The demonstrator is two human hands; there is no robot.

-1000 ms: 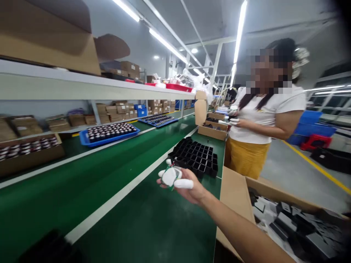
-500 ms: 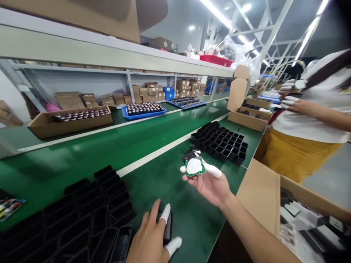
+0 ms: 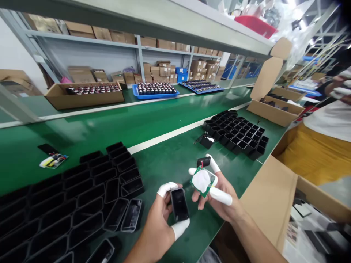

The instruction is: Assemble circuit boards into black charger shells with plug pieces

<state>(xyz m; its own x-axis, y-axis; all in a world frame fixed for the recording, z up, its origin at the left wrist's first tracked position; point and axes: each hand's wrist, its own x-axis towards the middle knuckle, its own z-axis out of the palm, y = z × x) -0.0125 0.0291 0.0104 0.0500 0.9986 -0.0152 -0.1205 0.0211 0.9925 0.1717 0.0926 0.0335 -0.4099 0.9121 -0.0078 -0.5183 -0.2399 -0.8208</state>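
Note:
My left hand [image 3: 167,215] grips a small black plastic case [image 3: 180,205] by its ends, the hollow side facing up. White finger cots cover its thumb and a fingertip. To the right, my right hand [image 3: 219,190] pinches a green circuit board [image 3: 201,181] with a white patch on top. A black part [image 3: 203,161] on a red wire hangs by the board, near a fingertip. The board and the case are close but apart. Left of my left hand stand many black cases [image 3: 85,197], their open tops up.
Another cluster of black cases [image 3: 236,135] stands farther right, beside a small black part [image 3: 207,140]. A wired board [image 3: 54,160] lies at left. Blue trays [image 3: 156,95] and a carton [image 3: 85,100] line the back. An open carton [image 3: 265,204] sits at right, near a co-worker [image 3: 320,142].
My left hand has lifted the black case off the table and turned it hollow side up. My right hand has brought the circuit board lower and nearer to it. The view has shifted.

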